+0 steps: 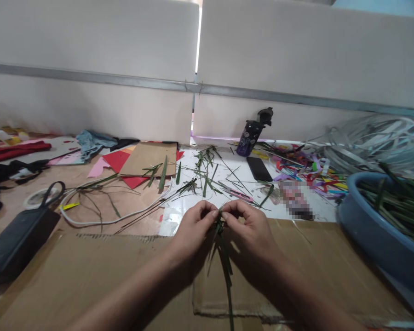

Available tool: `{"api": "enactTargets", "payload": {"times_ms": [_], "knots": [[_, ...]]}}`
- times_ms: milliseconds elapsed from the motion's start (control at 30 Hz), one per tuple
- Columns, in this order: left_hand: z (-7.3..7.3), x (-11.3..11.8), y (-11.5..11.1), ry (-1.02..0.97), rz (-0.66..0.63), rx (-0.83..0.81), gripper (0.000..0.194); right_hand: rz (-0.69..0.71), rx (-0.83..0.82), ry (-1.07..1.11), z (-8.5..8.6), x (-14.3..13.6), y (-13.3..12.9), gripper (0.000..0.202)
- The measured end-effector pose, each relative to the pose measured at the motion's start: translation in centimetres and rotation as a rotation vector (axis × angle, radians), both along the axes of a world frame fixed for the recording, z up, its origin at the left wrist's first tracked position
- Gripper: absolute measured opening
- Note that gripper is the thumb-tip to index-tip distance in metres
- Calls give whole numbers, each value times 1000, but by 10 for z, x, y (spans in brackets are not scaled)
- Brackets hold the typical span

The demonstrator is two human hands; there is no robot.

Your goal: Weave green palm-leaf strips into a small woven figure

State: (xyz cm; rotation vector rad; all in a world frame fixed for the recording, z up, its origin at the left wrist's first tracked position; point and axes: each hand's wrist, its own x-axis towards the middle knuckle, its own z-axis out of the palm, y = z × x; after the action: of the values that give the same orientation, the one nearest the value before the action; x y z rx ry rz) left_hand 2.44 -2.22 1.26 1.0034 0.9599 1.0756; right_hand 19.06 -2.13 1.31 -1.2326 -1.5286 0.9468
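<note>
Both hands meet in the middle of the view, above the cardboard. Between them hangs a small woven piece of green leaf strips, its long loose ends trailing down toward me. My left hand pinches the top of it between thumb and forefinger. From the other side, my right hand pinches the same piece, the fingertips nearly touching. The exact folds at the fingertips are too small to make out. Just beyond my hands lie pink-handled scissors and scattered green leaf pieces.
On the right stands a blue basin full of long green leaves. A dark bottle with its lid up and a black phone sit behind. Coloured strips lie at right, a dark case and white cable at left.
</note>
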Motion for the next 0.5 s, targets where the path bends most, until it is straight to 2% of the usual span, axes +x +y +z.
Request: {"api": "enactTargets", "payload": {"times_ms": [100, 200, 400, 500], "knots": [[-2, 3, -2, -135, -14, -125, 27, -13, 70, -87, 2, -1, -1, 13], [-3, 4, -2, -176, 7, -157, 28, -46, 179, -221, 6, -2, -5, 14], [-3, 0, 6, 106, 7, 59, 19, -52, 280, -363, 10, -3, -10, 19], [-4, -1, 7, 202, 5, 115, 18, -54, 294, -384, 8, -3, -9, 19]]}}
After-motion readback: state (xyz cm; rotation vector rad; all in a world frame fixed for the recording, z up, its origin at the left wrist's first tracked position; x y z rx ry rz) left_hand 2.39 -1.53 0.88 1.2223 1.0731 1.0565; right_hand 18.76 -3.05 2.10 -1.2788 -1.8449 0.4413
